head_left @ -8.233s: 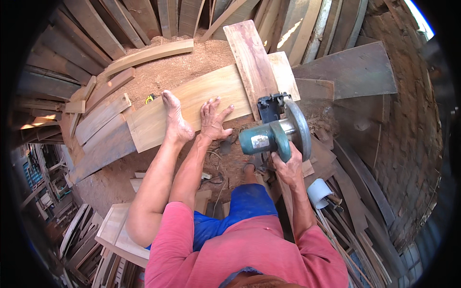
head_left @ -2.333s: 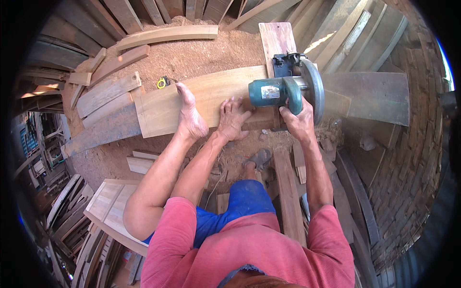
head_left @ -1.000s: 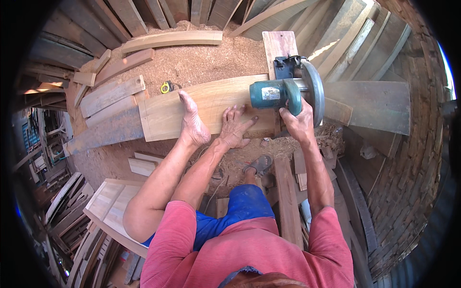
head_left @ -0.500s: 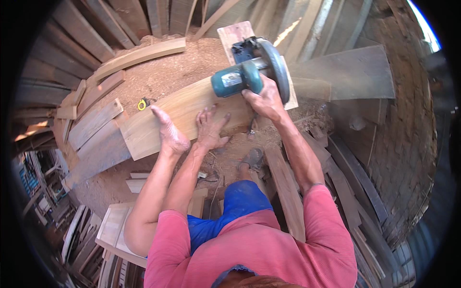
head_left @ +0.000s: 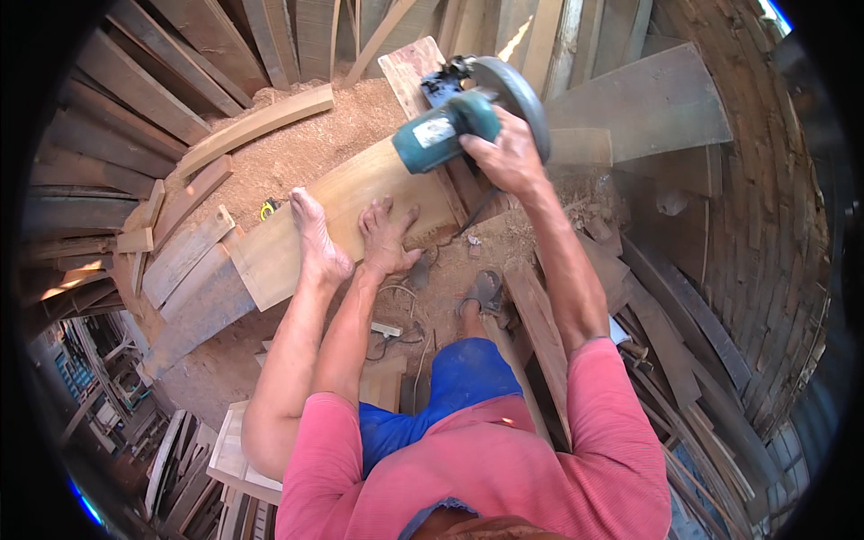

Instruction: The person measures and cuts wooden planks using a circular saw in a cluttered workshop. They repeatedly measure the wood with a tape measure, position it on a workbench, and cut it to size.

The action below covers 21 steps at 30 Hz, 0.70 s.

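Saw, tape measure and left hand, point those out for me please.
Saw (head_left: pixel 466 119): head view, on its green housing.
Tape measure (head_left: pixel 268 209): head view, on its yellow and black case.
Left hand (head_left: pixel 385 245): head view, on the back of the hand.

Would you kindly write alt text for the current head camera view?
A person in pink grips a teal circular saw in the right hand, while the left hand and bare left foot rest on a pale board. Sawdust and a tape measure lie beyond it.
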Each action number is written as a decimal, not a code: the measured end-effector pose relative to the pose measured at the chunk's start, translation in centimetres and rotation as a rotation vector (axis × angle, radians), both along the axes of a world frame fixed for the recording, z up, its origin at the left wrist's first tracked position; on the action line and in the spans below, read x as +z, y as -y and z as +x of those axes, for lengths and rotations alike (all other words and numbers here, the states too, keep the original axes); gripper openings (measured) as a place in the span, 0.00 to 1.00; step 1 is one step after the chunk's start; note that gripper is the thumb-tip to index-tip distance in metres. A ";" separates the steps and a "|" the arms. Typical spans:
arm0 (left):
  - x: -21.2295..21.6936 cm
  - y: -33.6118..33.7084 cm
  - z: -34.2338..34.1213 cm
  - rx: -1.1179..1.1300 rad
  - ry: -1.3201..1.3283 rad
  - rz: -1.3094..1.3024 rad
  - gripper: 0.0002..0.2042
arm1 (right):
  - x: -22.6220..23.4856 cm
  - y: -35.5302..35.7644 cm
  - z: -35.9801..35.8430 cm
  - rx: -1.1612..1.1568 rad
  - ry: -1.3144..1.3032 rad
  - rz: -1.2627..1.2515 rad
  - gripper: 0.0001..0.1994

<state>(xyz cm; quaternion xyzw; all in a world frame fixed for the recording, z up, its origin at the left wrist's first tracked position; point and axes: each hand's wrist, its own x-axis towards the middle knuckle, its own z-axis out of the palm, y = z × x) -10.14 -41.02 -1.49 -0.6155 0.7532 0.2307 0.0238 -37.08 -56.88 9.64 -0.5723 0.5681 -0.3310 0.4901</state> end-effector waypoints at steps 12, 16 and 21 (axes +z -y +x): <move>-1.8 -0.5 0.4 -0.119 0.038 -0.088 0.60 | -0.6 -15.0 -16.6 -0.419 -0.121 0.285 0.21; -1.7 0.0 0.2 -0.132 0.081 -0.041 0.67 | -7.1 -18.2 -19.7 -0.351 -0.368 0.168 0.21; -1.6 0.8 0.2 -0.157 0.182 0.043 0.70 | -11.0 -20.1 -19.5 -0.216 -0.514 0.385 0.21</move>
